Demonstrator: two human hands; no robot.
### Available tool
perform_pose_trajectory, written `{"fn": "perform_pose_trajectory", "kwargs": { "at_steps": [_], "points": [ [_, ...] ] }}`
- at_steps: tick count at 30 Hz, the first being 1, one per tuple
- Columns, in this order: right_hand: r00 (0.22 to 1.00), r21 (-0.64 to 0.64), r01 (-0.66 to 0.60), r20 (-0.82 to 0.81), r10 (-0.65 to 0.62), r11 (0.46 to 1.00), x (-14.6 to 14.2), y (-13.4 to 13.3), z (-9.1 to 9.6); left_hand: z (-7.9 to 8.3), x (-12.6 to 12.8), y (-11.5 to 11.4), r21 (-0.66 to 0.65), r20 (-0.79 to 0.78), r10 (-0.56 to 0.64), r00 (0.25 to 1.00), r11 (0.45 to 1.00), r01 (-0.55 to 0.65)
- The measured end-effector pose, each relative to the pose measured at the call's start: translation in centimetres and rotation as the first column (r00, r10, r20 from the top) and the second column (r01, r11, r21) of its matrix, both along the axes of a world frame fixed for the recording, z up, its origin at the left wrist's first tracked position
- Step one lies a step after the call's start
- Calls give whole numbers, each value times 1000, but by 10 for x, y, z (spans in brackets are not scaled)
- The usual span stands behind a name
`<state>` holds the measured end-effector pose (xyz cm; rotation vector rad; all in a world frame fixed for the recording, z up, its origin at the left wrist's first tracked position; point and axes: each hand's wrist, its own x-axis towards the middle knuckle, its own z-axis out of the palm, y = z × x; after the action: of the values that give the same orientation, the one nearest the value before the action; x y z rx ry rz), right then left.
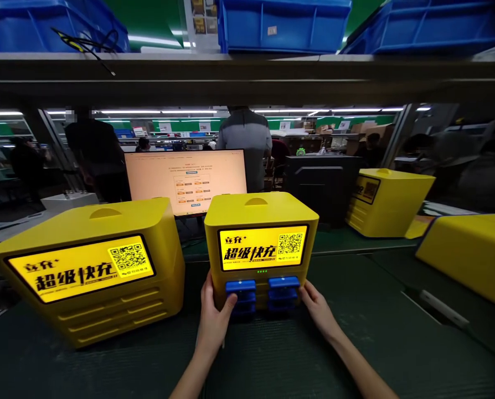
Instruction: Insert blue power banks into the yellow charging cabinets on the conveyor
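Note:
A yellow charging cabinet point(259, 219) with a lit screen stands in front of me on the dark green belt point(272, 354). Two columns of blue power banks point(241, 296) point(283, 292) stick out of its lower slots. My left hand point(214, 318) holds the cabinet's lower left corner, with the thumb on the left blue power banks. At the lower right corner rests my right hand point(316, 307), fingers curled against the cabinet beside the right blue power banks.
A second yellow cabinet point(93, 266) stands close on the left, and two more point(386, 199) point(472, 255) on the right. A lit monitor point(186, 180) is behind. Blue bins point(284, 25) sit on the shelf overhead. People stand in the background.

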<state>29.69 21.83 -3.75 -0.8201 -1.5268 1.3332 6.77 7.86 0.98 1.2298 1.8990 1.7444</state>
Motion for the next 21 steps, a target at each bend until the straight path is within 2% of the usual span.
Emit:
{"fn": "perform_pose_trajectory", "kwargs": {
  "at_steps": [2,4,8,11,15,18,21],
  "points": [
    [997,53,-68,51,65,996,3,-1,-1,-10,-7,-4,-101,-132,-34,991,995,20],
    [989,130,-56,145,37,990,6,-3,-3,-21,-14,-7,-181,-216,-44,975,983,4],
    [970,225,17,234,-71,974,6,-5,-7,-29,-19,-7,-228,-290,-19,957,972,-49],
    [981,219,35,177,-75,975,1,-8,-1,-28,-18,-4,-218,-274,-8,962,975,-54],
    [992,162,121,13,-125,979,-11,-15,18,-20,-12,3,-127,-106,33,994,991,-46],
    [980,158,196,-56,-189,968,-21,-20,35,-1,-4,12,-70,-23,52,998,996,-53],
    [968,147,209,-168,-184,967,-25,-20,44,15,-7,17,-66,35,75,997,995,-72]
  ]
}}
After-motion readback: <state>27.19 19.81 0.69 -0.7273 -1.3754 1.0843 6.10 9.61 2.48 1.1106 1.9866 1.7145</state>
